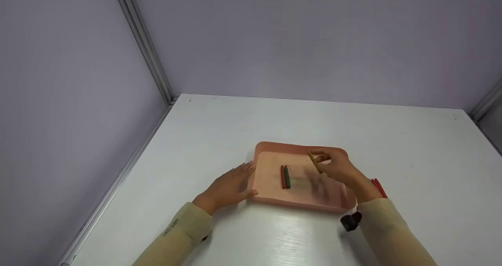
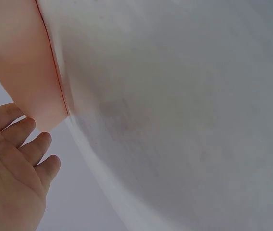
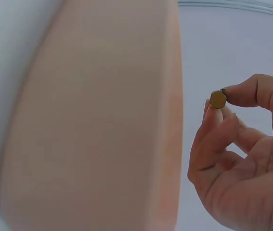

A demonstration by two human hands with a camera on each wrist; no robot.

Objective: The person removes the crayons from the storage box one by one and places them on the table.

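A person sits at a white table (image 1: 353, 124) in a booth with pale lilac walls (image 1: 294, 38). Near the middle of the table lies a shallow, pink, rectangular plastic tray (image 1: 274, 147) with rounded corners.

The left hand (image 1: 229, 187) rests flat on the table against the tray's left edge, fingers straight and relaxed, holding nothing. The left wrist view shows the same: fingers (image 2: 28, 149) extended just beside the tray's pink corner (image 2: 26, 72).

The right hand (image 1: 339, 168) hovers over the right part of the tray and pinches a yellow-brown crayon (image 1: 313, 162) between thumb and fingertips, the crayon tilted. In the right wrist view the crayon's blunt, six-sided end (image 3: 217, 99) shows between the thumb and forefinger, with the tray's rim (image 3: 172, 120) to its left.

Inside the tray, left of the held crayon, a red crayon (image 1: 282, 176) and a green crayon (image 1: 287, 176) lie side by side, touching, pointing near to far.

On the table just right of the tray, partly hidden behind the right wrist, lie red sticks (image 1: 379, 186). Both arms wear beige sleeves (image 1: 184, 228).
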